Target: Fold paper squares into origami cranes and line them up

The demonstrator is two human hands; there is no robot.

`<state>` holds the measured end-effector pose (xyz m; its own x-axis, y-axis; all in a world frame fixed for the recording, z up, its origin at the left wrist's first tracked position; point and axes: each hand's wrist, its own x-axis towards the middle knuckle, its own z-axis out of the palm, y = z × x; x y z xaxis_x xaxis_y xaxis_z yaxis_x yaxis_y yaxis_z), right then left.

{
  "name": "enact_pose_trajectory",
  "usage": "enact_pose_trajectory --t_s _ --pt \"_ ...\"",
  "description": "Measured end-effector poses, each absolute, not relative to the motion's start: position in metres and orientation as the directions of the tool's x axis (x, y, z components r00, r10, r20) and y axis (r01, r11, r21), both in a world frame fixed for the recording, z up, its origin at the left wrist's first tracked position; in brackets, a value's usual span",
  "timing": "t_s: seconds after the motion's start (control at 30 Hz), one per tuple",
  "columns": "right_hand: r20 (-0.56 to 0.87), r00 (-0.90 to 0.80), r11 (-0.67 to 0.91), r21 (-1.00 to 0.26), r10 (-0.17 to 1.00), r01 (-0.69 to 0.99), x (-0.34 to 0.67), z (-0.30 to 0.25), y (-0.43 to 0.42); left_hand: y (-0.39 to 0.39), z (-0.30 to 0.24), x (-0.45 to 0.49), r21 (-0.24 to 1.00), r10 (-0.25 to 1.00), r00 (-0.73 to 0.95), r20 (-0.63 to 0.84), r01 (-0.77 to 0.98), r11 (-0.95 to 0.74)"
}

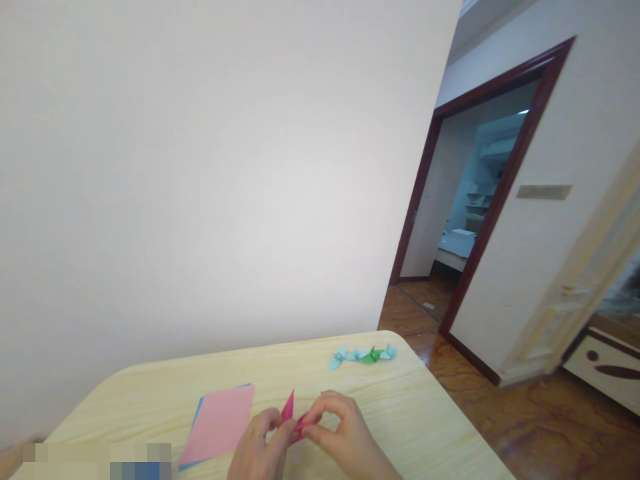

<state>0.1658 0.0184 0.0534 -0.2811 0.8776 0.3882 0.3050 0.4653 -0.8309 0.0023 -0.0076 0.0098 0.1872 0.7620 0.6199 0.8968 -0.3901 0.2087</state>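
A small folded piece of magenta paper (289,405) is held between my two hands above the table, with one pointed tip standing up. My left hand (263,441) pinches its left side between thumb and fingers; a ring shows on one finger. On the right side, the thumb and index finger of my right hand (340,427) grip the lower part of the same paper. My fingers hide much of the folds. To the left of my left hand lies a stack of square paper, a pink sheet (220,423) on top with blue edges (196,420) showing under it.
Several folded paper cranes, light blue (338,358) and green (373,357), sit in a row near the far right of the pale wooden table (430,427). A white wall (225,187) stands behind. An open doorway (455,200) is at the right.
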Motion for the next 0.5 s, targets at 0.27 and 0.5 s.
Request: enact_pose_trajectory --t_s 0.27,0.5 --pt "0.417 -0.272 0.476 -0.855 0.867 0.207 0.1648 0.0506 0.0191 -0.0032 0.0006 -0.0045 0.164 0.690 0.236 0.684 0.872 -0.461" --pt "0.465 -0.302 0.538 -0.811 0.832 0.232 0.1703 0.0535 0.0189 -0.0033 0.0073 -0.0048 0.281 0.709 0.192 0.678 0.824 -0.492"
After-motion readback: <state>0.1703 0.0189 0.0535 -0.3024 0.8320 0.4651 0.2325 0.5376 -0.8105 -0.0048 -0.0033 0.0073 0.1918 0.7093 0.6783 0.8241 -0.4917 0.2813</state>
